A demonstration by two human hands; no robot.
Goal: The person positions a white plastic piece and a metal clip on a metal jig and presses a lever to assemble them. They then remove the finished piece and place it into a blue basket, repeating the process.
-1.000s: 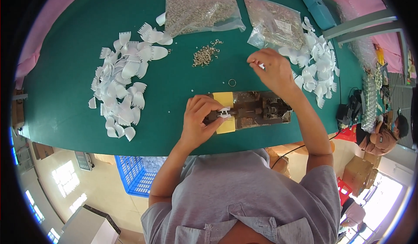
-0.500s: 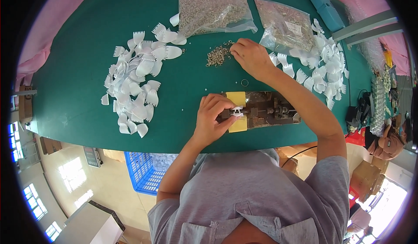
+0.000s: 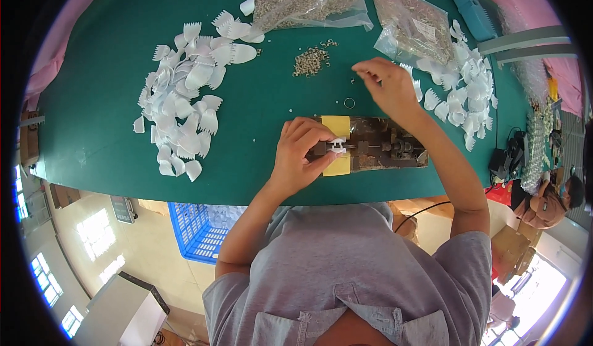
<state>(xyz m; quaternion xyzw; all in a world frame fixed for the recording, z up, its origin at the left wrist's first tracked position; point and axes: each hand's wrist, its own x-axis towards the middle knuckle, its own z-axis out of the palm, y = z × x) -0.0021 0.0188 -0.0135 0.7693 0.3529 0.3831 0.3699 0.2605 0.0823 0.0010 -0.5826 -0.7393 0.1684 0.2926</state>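
My left hand (image 3: 298, 154) pinches a small white plastic piece (image 3: 337, 145) at the left end of a dark metal bench fixture (image 3: 377, 142). Yellow tape or card (image 3: 336, 125) covers part of that fixture. My right hand (image 3: 389, 87) hovers above the table, right of a small heap of metal clips (image 3: 311, 61). Its thumb and forefinger are pressed together. Whatever they hold is too small to make out. A thin ring (image 3: 349, 103) lies between that hand and the fixture.
White comb-edged plastic pieces lie in a left pile (image 3: 185, 99) and a right pile (image 3: 460, 99). Two clear bags (image 3: 309, 3) of metal parts stand at the back. Grey bars (image 3: 525, 46) reach in from the right. Below the green table (image 3: 99, 117) is a blue basket (image 3: 194, 235).
My right hand has drawn away from the clip heap, rightward and back toward me, with its fingertips pinched. My left hand stays on the white piece at the fixture. The view has shifted slightly.
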